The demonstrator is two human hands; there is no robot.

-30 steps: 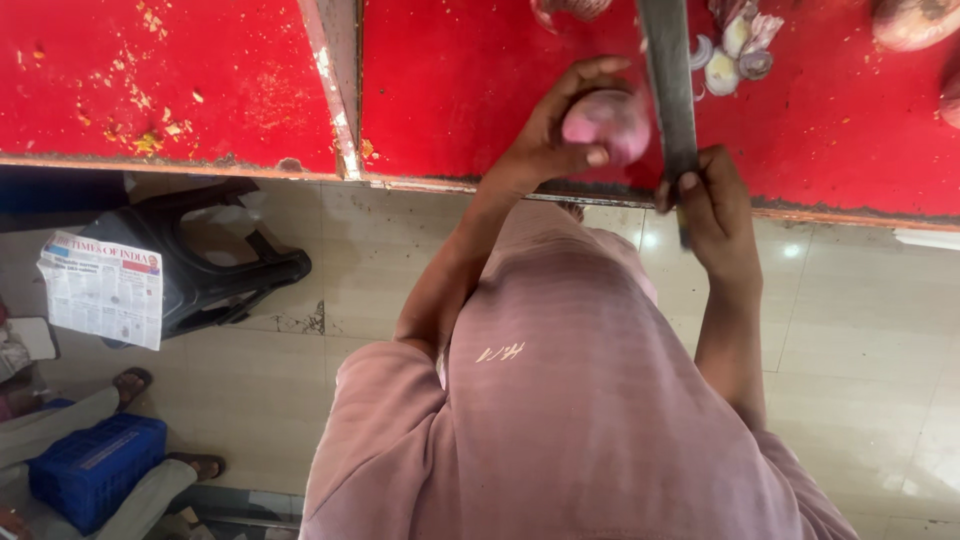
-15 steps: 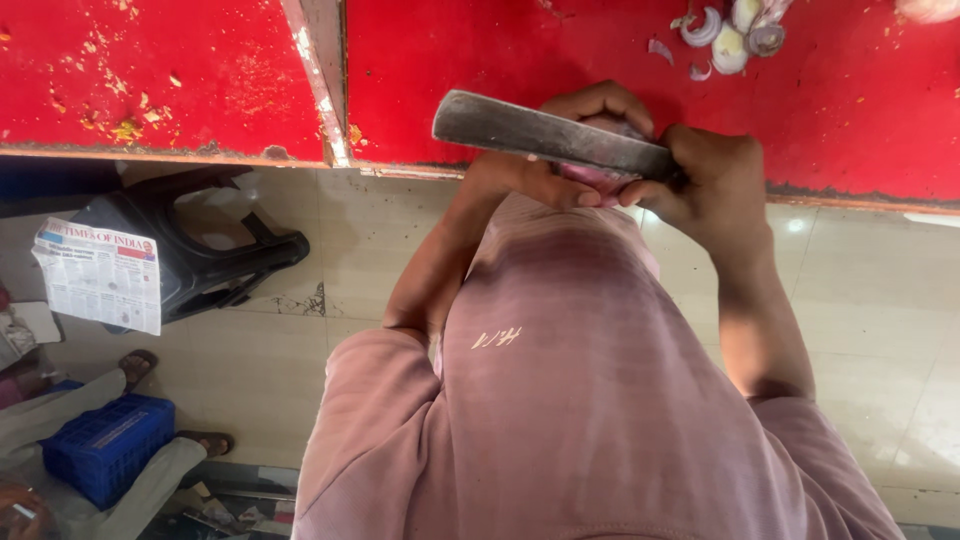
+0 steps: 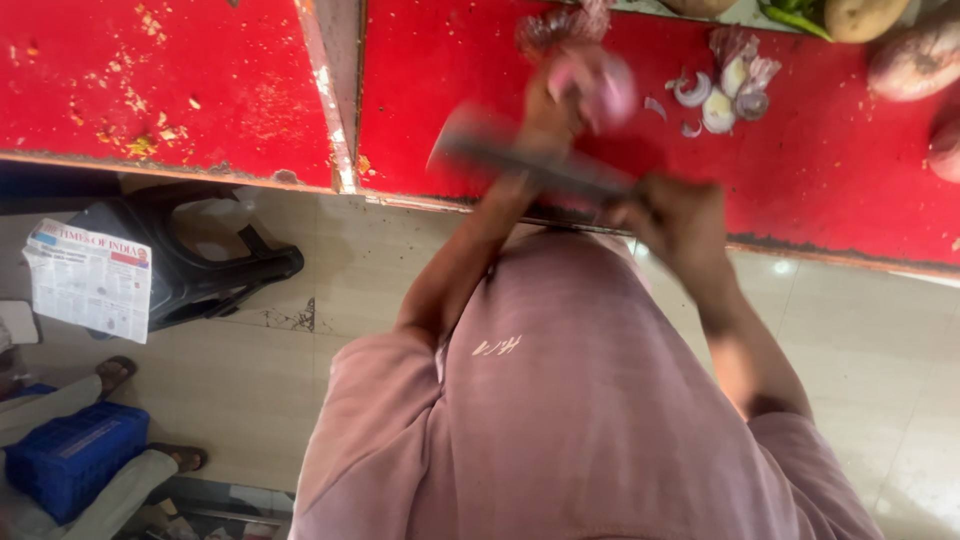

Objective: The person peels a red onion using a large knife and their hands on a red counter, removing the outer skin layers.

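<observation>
Since half a second ago the knife point(image 3: 540, 165) has swung from lying level across both hands to slanting down toward the right, and the left hand point(image 3: 560, 90) has lifted the onion point(image 3: 600, 85) clear of it, up over the red table point(image 3: 480, 80). Both hands are blurred by motion. The left hand's fingers are curled around the peeled pink onion, gripping it above the table surface, just beyond the blade. The right hand point(image 3: 675, 215) is closed around the knife's handle at the table's near edge, with the blade running up and left from it, in front of the left wrist. Onion pieces point(image 3: 720, 95) lie on the table to the right of the held onion, and papery skins point(image 3: 560, 25) sit behind it. Potatoes point(image 3: 915, 60) rest at the far right. On the floor to the left stand a black stool point(image 3: 200, 255) with a newspaper point(image 3: 90, 280) on it and a blue crate point(image 3: 70, 460).
</observation>
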